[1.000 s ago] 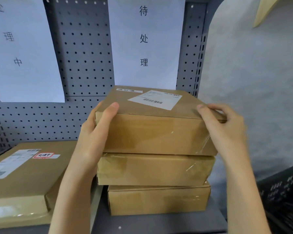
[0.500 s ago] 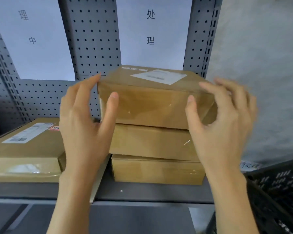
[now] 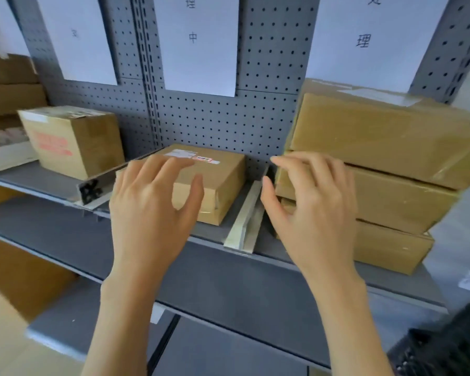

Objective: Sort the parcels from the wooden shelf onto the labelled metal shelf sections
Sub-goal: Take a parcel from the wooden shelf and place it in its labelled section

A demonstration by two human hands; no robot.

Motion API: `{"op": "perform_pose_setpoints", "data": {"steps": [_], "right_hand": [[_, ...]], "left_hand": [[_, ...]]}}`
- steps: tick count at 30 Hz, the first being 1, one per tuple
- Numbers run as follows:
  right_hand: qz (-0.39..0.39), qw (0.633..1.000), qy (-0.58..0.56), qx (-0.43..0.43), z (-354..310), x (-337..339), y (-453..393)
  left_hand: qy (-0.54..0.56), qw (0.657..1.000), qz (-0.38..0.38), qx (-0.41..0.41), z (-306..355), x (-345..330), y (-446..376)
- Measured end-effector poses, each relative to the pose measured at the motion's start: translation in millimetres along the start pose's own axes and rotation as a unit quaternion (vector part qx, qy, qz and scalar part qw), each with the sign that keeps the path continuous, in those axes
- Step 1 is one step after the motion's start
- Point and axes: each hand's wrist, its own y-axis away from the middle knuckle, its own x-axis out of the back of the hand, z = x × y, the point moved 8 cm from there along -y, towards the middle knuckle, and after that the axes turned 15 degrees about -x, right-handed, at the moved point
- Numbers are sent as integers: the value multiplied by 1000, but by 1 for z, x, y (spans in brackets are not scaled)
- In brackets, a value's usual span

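— What sits at the far left of the metal shelf [image 3: 228, 270]?

— A squarish carton [image 3: 73, 141] with red print on its side, in the left section under a white sheet [image 3: 76, 36]. A pale divider rail [image 3: 92, 185] runs just to its right.

— And the middle section?

— One flat parcel [image 3: 217, 180] with a label on its top, below the sheet marked 中 [image 3: 198, 42]. My left hand [image 3: 152, 210] hovers in front of it, fingers spread and relaxed, holding nothing. I cannot tell whether the fingertips touch the parcel's top.

— Further right?

— A second divider rail [image 3: 244, 226], then my right hand [image 3: 310, 210], fingers loosely bent and apart, also holding nothing. It is in front of the left end of a stack of three parcels [image 3: 391, 164] in the right section, under the sheet ending in 理 [image 3: 364, 36]. The top parcel [image 3: 385, 131] lies slightly askew on the two below.
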Motion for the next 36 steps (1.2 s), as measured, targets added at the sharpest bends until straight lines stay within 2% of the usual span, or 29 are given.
{"op": "perform_pose_setpoints", "data": {"steps": [7,11,15,20,28,36], "right_hand": [[-105,994,10,16,-139,-88,61],[-171,983,-56,45,-239,-139,106],[-204,970,-112,75,-333,-171,143],[-220,954,-168,115,-434,-197,169],[-268,921,-246,140,-550,-272,203],[-290,897,-314,110,-668,-385,197]], "left_hand": [[-122,988,-68,73,-132,105,75],[-183,971,-87,129,-219,180,130],[-247,945,-93,193,-281,256,170],[-308,921,-90,222,-334,328,198],[-371,891,-74,251,-425,387,236],[-416,869,-90,253,-569,410,229]]}}
